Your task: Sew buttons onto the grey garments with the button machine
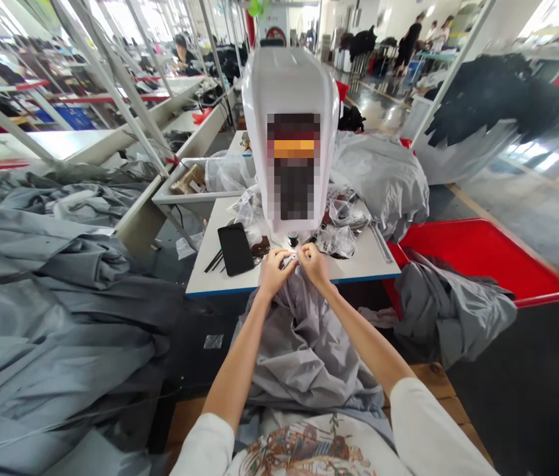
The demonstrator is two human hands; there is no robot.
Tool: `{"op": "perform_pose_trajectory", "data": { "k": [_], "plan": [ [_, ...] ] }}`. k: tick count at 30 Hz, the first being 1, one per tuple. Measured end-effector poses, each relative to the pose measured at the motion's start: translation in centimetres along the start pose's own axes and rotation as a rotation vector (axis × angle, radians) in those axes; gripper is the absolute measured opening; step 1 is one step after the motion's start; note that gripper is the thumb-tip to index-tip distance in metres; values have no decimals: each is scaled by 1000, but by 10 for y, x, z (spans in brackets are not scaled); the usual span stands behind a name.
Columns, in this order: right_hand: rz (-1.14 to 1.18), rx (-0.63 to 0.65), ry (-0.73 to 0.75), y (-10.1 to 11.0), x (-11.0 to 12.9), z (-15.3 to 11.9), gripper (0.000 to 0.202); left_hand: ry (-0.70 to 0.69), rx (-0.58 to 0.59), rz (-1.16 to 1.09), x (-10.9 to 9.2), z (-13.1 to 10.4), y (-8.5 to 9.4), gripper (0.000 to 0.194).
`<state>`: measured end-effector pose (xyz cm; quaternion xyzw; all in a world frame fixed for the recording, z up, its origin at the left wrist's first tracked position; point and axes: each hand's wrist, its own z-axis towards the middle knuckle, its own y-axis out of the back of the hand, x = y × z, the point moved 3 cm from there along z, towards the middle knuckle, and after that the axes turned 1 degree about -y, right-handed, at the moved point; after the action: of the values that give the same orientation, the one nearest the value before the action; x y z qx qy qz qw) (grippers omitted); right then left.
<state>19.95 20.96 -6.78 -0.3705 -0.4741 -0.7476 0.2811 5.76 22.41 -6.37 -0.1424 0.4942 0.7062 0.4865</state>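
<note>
A grey garment hangs from the table edge and drapes over my lap. My left hand pinches its upper end from the left, fingers closed on the cloth. From the right my right hand grips the same gathered cloth, its fingertips close to the left ones. A small pale spot, too small to make out, shows between the fingertips. Just beyond them stands a tall white machine, its lower working part over the spot where my hands meet. The front of the machine is blurred out in blocks.
On the white table lie a dark phone or tablet and clear plastic bags. A red bin with grey cloth stands right. Grey garments are heaped left. A metal pole rises at right; people work far behind.
</note>
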Motion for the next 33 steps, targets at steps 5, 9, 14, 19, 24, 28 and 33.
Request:
{"op": "perform_pose_trajectory", "data": {
  "k": [5,9,14,19,24,28,33],
  "plan": [
    [67,112,-19,11,-3,4,31,171,82,-216,6,2,11,36],
    [101,285,-93,26,-13,6,37,434,180,-215,16,3,27,33],
    [265,288,-165,36,-7,9,39,419,246,-163,13,4,31,30],
    [431,193,-166,35,16,16,39,430,99,-166,8,4,30,31],
    [570,251,-200,35,21,15,42,352,251,-237,-4,-2,32,33],
    [549,371,-227,47,16,1,44,304,278,-217,-13,-18,43,31],
    [475,570,-239,74,23,-26,43,345,301,-239,-30,-42,54,42]
  ]
}}
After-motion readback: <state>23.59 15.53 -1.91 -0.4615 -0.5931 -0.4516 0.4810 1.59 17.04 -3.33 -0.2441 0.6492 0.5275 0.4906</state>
